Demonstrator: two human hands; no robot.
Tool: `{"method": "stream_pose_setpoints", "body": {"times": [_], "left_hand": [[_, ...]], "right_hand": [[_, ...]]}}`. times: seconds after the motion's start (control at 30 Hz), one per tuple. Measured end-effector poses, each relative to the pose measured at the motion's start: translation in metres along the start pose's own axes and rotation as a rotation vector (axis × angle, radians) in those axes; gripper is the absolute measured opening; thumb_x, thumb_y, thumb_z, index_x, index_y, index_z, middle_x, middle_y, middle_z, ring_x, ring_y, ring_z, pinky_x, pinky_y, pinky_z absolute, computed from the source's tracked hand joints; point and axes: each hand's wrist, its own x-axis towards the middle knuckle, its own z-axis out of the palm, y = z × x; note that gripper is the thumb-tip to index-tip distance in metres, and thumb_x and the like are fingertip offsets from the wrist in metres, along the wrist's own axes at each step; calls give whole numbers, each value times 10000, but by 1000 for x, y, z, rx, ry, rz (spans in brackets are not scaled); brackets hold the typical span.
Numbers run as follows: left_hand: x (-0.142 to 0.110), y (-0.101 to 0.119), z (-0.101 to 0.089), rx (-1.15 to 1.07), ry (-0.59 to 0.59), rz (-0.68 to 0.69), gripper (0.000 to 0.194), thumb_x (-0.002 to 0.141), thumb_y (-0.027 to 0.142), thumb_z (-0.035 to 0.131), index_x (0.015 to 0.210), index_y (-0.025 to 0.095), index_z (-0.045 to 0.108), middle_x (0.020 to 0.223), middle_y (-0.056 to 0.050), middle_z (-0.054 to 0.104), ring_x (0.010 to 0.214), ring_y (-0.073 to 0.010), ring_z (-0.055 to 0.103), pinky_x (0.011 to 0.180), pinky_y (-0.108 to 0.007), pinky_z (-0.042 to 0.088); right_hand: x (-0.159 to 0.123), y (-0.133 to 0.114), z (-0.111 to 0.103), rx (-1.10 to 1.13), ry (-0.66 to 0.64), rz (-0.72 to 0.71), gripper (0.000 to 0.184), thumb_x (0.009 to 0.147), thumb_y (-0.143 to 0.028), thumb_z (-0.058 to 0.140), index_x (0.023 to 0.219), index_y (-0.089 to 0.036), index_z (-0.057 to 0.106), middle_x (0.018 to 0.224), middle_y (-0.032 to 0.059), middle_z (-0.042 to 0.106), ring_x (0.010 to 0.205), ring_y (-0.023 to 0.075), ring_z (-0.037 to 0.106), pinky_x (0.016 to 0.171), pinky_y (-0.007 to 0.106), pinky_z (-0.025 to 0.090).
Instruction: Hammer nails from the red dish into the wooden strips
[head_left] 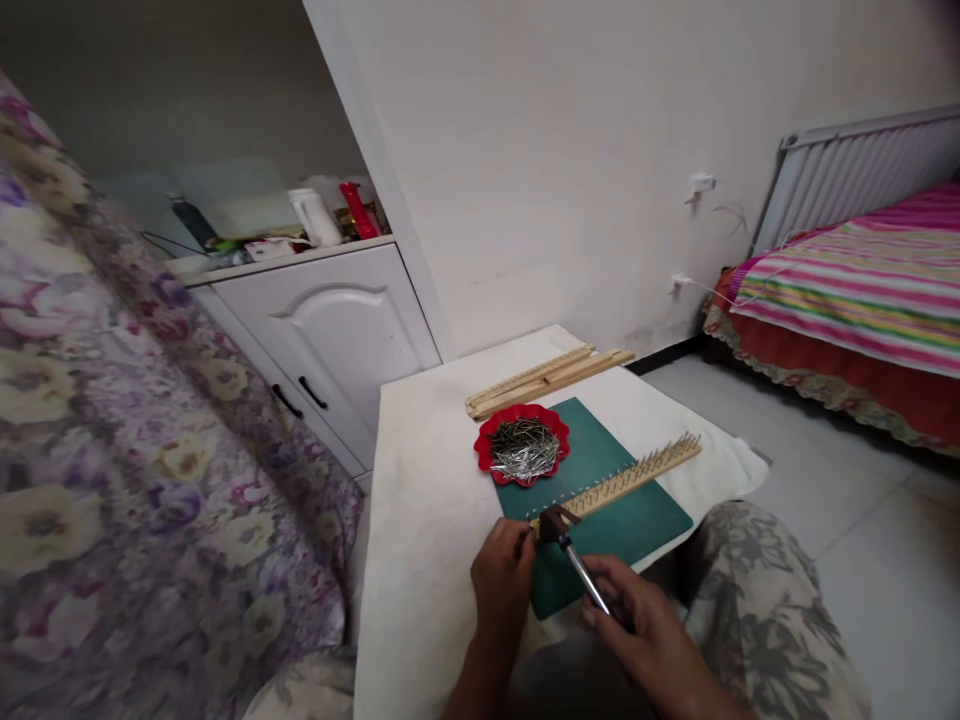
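Note:
My right hand [637, 615] is closed around the handle of a hammer [581, 572] with a metal shaft. The dark hammer head is over the near left end of a wooden strip [619, 487]. Rows of nails stand up along this strip, which lies slantwise over a green mat [592, 440]. At the strip's left end, my left hand [504, 570] is closed with its fingertips at the wood, close beside the hammer head; whether a nail is also between them is hidden. Just beyond the strip, a red scalloped dish [481, 452] holds many loose nails [525, 447].
A white-covered table [420, 500] carries everything. More wooden strips [551, 380] lie at its back, near the wall. To the left are a floral curtain [225, 480] and a white cabinet [337, 340] with items on top. A bed [862, 270] stands to the right.

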Motion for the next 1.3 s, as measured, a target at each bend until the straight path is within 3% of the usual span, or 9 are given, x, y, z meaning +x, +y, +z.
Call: {"method": "stream_pose_setpoints", "body": {"times": [0.4,0.53,0.9,1.13,1.3], "left_hand": [[0,-5,3,57,22,-19,153,810,185,446,676,192,522,692,21,554,656,-112,532,586,-206,343],[-1,-6,3,56,20,-32,143,802,173,453,682,192,528,694,21,562,649,-114,530,579,-212,340],[-2,-6,2,-51,8,-1,170,831,180,451,782,202,613,776,-7,606,741,-137,575,669,-233,416],[1,-6,-16,-86,-34,37,160,846,216,460,819,194,616,792,-27,614,738,-150,589,665,-241,447],[27,-11,-30,-10,-15,67,180,869,227,429,848,197,605,834,-34,617,764,-158,584,695,-259,455]], "right_hand": [[15,-20,8,-259,-70,-47,299,792,-94,506,1069,-197,552,747,-4,665,770,209,650,688,277,469],[15,-19,8,-261,-81,-54,274,805,-105,505,1060,-196,547,812,14,680,770,203,653,698,278,475],[7,-15,0,-142,-25,-11,268,780,-193,564,1044,-200,615,718,5,676,738,220,634,678,277,481],[-6,17,-8,-42,-43,81,246,709,-262,644,946,-203,672,675,-3,667,664,201,617,670,283,494],[-8,42,-9,2,-74,121,249,699,-301,658,935,-221,670,586,-25,626,587,187,591,677,299,495]]}}
